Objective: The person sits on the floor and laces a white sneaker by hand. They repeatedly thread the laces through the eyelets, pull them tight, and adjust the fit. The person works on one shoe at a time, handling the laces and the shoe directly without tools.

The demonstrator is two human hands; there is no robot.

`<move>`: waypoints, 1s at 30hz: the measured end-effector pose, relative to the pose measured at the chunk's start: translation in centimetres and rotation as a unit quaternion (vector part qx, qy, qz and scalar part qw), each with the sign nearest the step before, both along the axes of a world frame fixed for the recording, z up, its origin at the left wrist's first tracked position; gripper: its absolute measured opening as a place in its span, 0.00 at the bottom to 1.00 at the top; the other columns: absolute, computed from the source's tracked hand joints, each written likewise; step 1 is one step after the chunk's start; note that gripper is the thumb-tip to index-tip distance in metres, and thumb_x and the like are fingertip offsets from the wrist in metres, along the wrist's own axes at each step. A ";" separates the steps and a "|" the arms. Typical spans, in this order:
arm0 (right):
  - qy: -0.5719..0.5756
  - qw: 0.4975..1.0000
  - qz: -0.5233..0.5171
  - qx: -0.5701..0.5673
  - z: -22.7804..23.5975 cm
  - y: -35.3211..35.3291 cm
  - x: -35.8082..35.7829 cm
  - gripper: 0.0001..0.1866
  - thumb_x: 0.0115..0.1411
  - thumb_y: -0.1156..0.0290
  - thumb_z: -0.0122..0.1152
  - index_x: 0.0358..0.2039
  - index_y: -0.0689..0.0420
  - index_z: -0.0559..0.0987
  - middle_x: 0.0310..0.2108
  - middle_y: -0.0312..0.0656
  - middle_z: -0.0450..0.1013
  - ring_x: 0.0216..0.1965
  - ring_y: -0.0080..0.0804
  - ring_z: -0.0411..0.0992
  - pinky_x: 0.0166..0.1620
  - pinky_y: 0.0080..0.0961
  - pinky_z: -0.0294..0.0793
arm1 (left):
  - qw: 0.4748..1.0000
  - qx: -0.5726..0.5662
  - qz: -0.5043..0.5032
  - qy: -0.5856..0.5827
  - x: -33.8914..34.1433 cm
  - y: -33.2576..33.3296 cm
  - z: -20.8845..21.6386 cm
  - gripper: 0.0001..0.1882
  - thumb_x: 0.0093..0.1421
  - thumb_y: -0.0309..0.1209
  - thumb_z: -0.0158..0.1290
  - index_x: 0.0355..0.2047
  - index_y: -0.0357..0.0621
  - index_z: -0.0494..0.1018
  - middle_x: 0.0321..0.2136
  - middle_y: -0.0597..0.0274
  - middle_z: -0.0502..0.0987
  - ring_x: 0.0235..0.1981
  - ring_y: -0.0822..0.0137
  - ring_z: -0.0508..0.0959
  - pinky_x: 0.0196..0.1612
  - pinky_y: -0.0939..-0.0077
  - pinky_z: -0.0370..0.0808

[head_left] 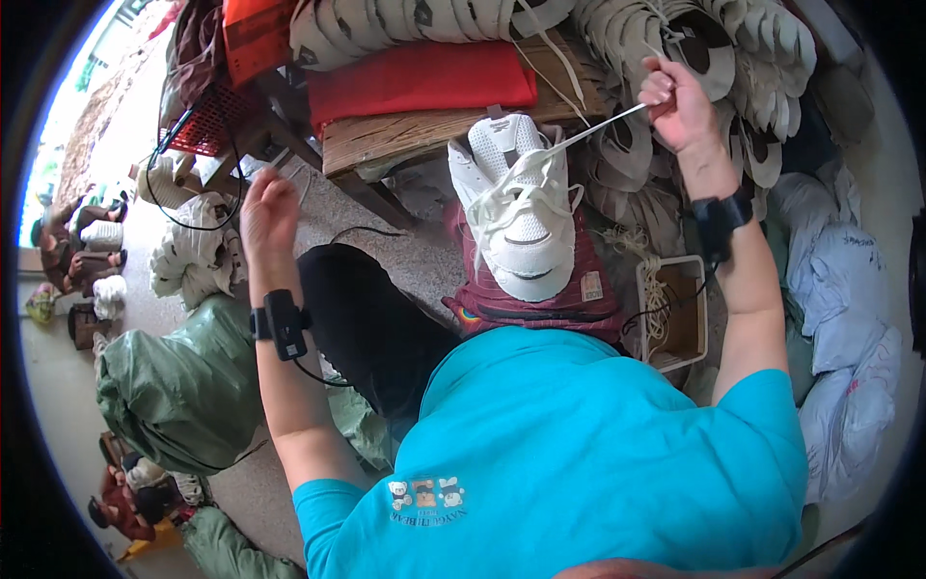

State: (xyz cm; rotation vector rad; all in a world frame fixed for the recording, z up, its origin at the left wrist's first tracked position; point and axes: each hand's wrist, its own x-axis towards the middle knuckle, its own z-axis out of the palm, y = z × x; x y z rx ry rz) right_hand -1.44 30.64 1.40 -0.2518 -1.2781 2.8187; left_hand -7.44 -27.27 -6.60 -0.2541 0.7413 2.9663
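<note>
A white sneaker [529, 253] lies in front of me on a maroon cloth [497, 294], its toe toward me and its tongue pointing away. White lace crosses loosely over its upper. Up at the right, my right hand [683, 104] is closed on one end of the shoelace [613, 121], which runs taut from the shoe. My left hand [270, 214] is raised at the left, well apart from the sneaker, with its fingers pinched together. Whatever its fingertips may hold is too small to make out.
Beyond the sneaker stands a wooden bench [405, 145] with folded red cloth [424, 85] and rows of pale shoe uppers [405, 21]. A white-rimmed bin [694, 359] with cords is at right, near pale sacks [849, 289]. A green sack [183, 386] sits left; other people work farther off.
</note>
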 end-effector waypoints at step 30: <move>0.018 0.990 -0.141 -0.020 3.9 9.4 2.1 0.09 0.64 0.69 0.49 0.32 0.61 0.71 0.13 0.25 0.54 0.13 0.15 0.53 0.15 0.13 0.54 | 0.757 -0.599 0.009 0.262 3.8 15.7 4.9 0.04 0.65 0.26 0.51 0.35 0.39 0.73 0.22 0.69 0.70 0.20 0.79 0.68 0.20 0.82 0.65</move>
